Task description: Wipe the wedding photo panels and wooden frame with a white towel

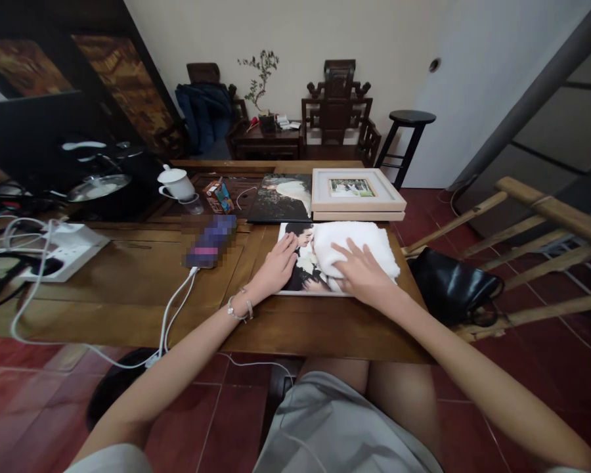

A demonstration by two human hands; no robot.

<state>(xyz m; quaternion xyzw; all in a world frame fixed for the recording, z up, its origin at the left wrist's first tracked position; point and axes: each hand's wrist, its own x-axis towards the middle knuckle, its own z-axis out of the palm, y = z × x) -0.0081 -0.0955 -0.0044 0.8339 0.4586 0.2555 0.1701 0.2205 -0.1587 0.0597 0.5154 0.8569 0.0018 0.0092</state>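
A photo panel (305, 279) with a printed picture of people lies flat on the wooden table. My left hand (278, 263) rests on its left part, fingers stretched out. On the right part lies a folded white towel (381, 253), which covers much of the picture there. My right hand (362, 266) presses on the towel from above with its fingers spread. Just behind the panel lie a dark photo panel (280, 197) and, to its right, a stack of pale wooden picture frames (359, 210).
Left of my hands are a phone (209, 243) with white cables, a small carton (219, 197), a lidded white cup (176, 182) and a power strip (71, 249). A wooden chair (512, 263) with a black bag (450, 286) stands by the table's right edge (418, 309).
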